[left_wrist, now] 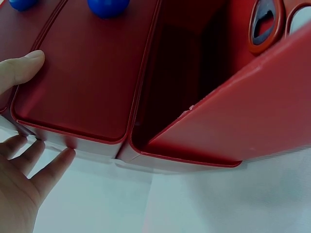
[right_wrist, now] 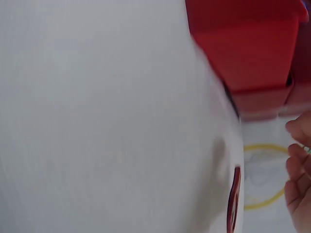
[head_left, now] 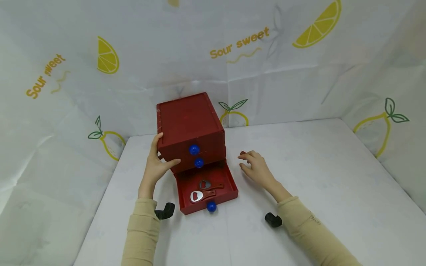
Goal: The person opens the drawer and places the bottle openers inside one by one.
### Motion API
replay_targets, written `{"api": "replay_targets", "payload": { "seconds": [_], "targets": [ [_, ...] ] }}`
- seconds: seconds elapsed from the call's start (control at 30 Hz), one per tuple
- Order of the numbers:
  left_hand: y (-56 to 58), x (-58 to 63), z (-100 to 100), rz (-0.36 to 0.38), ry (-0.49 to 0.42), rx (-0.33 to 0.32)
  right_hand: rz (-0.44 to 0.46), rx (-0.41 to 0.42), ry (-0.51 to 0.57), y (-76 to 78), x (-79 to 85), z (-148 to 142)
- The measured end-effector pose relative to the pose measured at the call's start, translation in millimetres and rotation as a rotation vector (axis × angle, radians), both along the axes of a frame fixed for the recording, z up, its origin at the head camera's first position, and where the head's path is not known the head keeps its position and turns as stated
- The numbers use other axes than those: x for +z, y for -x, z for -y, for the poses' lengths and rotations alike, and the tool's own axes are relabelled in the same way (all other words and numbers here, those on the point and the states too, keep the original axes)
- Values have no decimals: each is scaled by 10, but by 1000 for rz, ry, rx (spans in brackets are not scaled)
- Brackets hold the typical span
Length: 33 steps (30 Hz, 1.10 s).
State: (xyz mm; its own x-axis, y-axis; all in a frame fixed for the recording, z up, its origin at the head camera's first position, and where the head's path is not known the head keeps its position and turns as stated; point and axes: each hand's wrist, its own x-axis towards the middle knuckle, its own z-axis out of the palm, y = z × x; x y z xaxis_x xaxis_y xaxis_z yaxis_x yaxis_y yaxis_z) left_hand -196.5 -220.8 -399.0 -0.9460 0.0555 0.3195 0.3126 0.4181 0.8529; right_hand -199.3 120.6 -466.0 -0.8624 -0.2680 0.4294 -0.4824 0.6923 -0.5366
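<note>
A red drawer cabinet (head_left: 186, 118) with blue knobs stands at the back of the table, its bottom drawer (head_left: 229, 190) pulled out. Two bottle openers lie in that drawer: one with a bright metal head (head_left: 196, 196), the other a darker opener (head_left: 205, 184) behind it. My left hand (head_left: 155, 169) rests against the cabinet's left front corner, thumb on the front and extended fingers along the side. To the right of the cabinet, my right hand (head_left: 257, 169) hovers with loosely bent fingers. Near its fingertips is a slim reddish-brown item (right_wrist: 233, 200), blurred, kind unclear, apart from the fingers.
Two upper drawers with a top blue knob (head_left: 194, 149) and a middle blue knob (head_left: 199, 163) are closed. A white cloth (head_left: 316, 184) covers the table. Lemon-printed white sheeting (head_left: 186, 66) hangs behind it. A black mount (head_left: 273, 220) sits at the right wrist.
</note>
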Motion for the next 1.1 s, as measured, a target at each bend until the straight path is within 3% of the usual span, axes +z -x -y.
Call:
{"api": "replay_targets", "payload": {
  "seconds": [0.23, 0.4, 0.57, 0.87, 1.1],
  "targets": [
    [18, -15, 9, -17, 1, -8, 202, -209, -82, 99, -126, -315],
    [15, -15, 9, -16, -5, -8, 308, -268, -128, 134, -178, -404],
    [3, 1, 2, -7, -2, -3, 360, -274, -154, 155, -209, -457],
    [6, -2, 3, -10, -2, -5, 327, -230, -174, 214, -193, -521],
    [12, -20, 2, -13, 6, -6, 411, -202, -133, 210, -166, -585]
  ]
}}
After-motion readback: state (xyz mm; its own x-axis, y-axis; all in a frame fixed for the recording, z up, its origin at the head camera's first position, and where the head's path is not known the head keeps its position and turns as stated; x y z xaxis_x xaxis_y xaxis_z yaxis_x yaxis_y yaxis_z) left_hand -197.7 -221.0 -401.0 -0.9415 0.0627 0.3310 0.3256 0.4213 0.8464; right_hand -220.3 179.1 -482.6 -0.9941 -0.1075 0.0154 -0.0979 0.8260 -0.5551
